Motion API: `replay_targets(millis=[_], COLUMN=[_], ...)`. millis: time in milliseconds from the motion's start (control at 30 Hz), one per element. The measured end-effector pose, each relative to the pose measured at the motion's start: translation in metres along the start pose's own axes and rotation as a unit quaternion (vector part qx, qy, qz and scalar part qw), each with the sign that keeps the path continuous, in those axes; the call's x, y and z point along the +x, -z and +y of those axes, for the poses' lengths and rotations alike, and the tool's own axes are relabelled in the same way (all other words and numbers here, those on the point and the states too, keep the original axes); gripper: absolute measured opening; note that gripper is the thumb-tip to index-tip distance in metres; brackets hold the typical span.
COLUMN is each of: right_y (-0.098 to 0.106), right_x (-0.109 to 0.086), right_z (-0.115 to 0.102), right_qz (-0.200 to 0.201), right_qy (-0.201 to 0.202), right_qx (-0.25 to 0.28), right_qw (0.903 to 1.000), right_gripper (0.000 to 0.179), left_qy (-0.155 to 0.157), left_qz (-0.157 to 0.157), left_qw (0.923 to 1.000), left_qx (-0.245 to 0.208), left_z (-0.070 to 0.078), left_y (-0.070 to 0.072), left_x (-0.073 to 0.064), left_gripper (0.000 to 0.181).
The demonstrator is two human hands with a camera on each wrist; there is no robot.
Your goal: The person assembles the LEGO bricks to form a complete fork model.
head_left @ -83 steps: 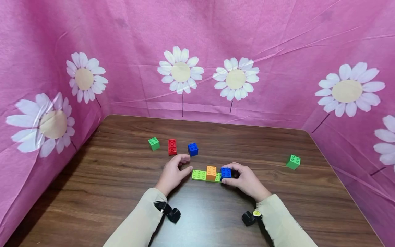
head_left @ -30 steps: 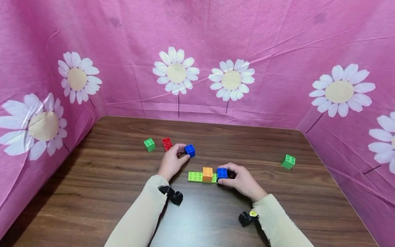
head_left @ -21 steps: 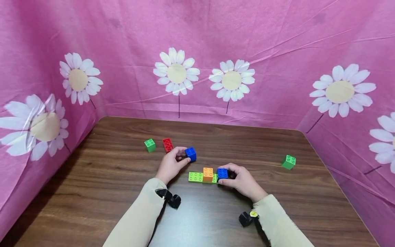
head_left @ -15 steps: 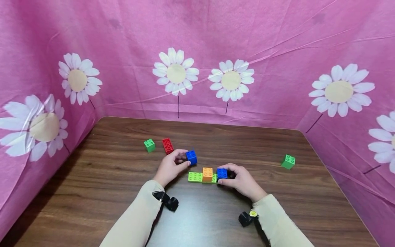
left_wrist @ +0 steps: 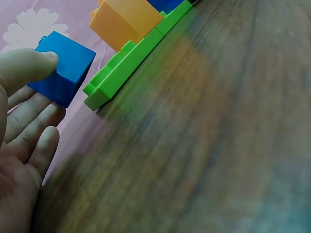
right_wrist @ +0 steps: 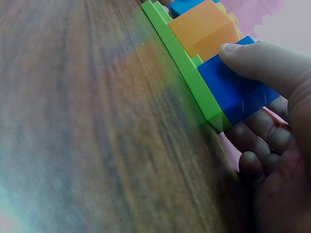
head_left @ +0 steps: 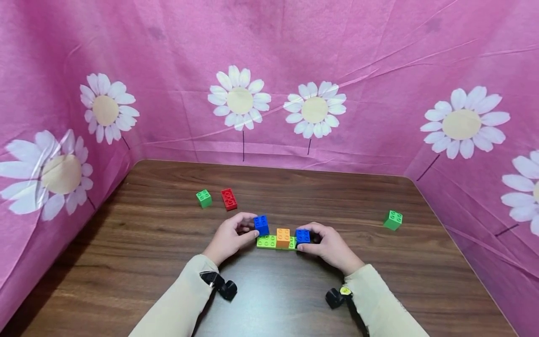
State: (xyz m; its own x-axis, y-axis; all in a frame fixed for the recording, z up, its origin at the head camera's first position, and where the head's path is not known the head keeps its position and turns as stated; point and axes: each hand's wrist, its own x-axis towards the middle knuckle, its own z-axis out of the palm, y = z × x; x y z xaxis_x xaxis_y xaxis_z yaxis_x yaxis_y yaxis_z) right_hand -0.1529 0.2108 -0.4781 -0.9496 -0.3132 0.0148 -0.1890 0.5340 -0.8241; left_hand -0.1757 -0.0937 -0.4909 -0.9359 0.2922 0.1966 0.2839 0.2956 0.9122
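My left hand pinches a blue brick between thumb and fingers. In the left wrist view that brick hangs tilted just off the left end of a long, thin lime-green strip of studded bricks. An orange brick sits on the strip near its middle. At the strip's right end stands a second blue brick, and my right hand grips it with the thumb on the near side and fingers behind. The strip lies on the table.
A green brick and a red brick lie toward the back left of the wooden table. Another green brick stands far to the right. Pink cloth with white flowers rises behind the table.
My left hand has taken hold of the back blue brick and brought it nearer, to the strip's left end. The red brick has turned slightly. My right hand stays on its blue brick.
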Motion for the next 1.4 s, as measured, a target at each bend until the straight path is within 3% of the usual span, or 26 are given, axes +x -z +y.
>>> replay_targets(millis=[300,833,1100,1400], right_y=[0.0001,-0.0006,-0.0006,0.0013], right_x=[0.0003,0.0003,0.0019,-0.0001], right_z=[-0.0002,0.0004,-0.0034,-0.0015], right_qz=[-0.001,0.002,-0.002,-0.001], right_qy=[0.000,-0.005,-0.011,-0.014], right_qx=[-0.004,-0.007,-0.011,-0.011], right_qw=[1.0000,1.0000,0.9999,0.9998], right_gripper=[0.038,0.038,0.038,0.039], left_qy=[0.010,-0.005,-0.006,0.018], left_qz=[-0.027,-0.077,-0.085,-0.078], left_qw=[0.9996,0.9967,0.9959,0.9959], left_qx=[0.005,0.024,0.029,0.043], left_z=[0.0024,0.0025,0.0053,0.0071], left_y=[0.0027,0.0042,0.0065,-0.0012], left_x=[-0.0064,-0.0078,-0.0073,-0.0049], left_gripper=[0.036,0.035,0.034,0.042])
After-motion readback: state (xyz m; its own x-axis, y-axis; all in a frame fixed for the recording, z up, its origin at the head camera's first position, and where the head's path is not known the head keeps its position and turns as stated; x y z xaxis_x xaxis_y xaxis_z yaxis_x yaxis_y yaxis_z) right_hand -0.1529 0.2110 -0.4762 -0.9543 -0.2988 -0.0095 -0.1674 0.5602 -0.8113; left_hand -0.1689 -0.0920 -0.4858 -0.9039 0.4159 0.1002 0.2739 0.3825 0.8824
